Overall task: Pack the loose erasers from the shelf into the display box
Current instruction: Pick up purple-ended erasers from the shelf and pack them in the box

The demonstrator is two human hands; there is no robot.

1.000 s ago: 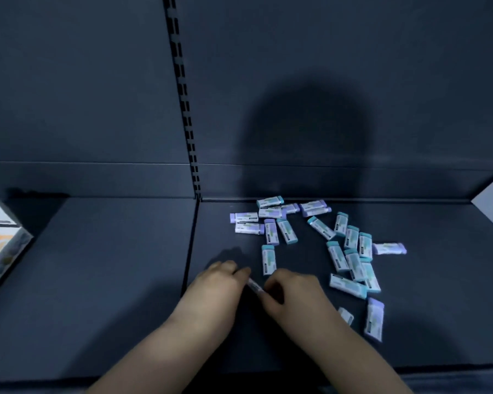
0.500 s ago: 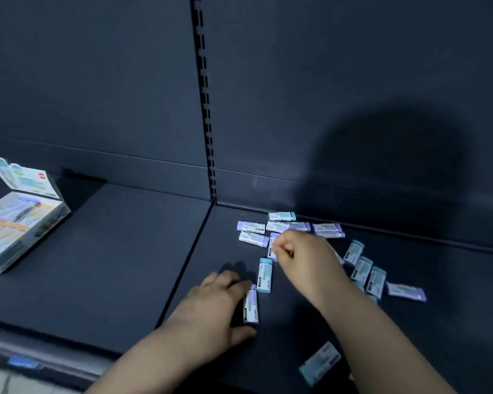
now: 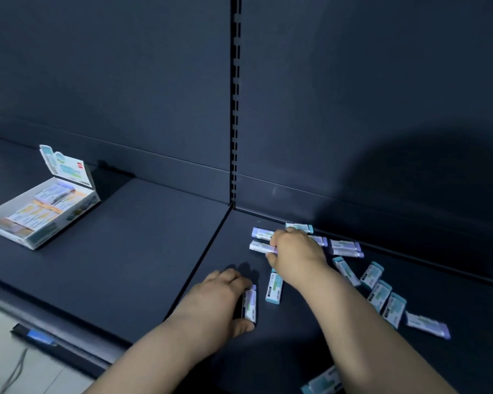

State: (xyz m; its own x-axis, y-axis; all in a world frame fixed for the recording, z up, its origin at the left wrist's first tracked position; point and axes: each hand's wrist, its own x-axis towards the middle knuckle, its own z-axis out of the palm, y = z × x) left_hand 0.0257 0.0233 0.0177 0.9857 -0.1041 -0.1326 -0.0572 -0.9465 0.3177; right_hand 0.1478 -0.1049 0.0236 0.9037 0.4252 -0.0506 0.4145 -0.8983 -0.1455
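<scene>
— Can you read a brand anywhere?

— No. The display box (image 3: 69, 221) is white card with its lid flap (image 3: 64, 166) standing up. A small red square (image 3: 80, 165) sits on the flap, but the print there and on the orange and pale packets inside is blurred.

— Where does the box sit?

— On the left part of the dark matte shelf (image 3: 131, 251), left of the slotted upright (image 3: 234, 109) in the back panel and well apart from both hands.

— And the erasers?

— Small flat blocks in white paper sleeves with coloured ends. Teal-capped erasers (image 3: 372, 275) lie scattered to the right, and lilac ones cluster near the back wall.

— The hands?

— Apart. The left hand (image 3: 219, 300) grips a lilac-tipped eraser (image 3: 250, 304) turned on its edge, fingers over the top end and thumb under the bottom. Dark lettering runs along the sleeve, too small to read. The right hand (image 3: 295, 248) is farther back, its fingers curled down over a second lilac eraser (image 3: 258, 246) with the thumb beneath.
</scene>
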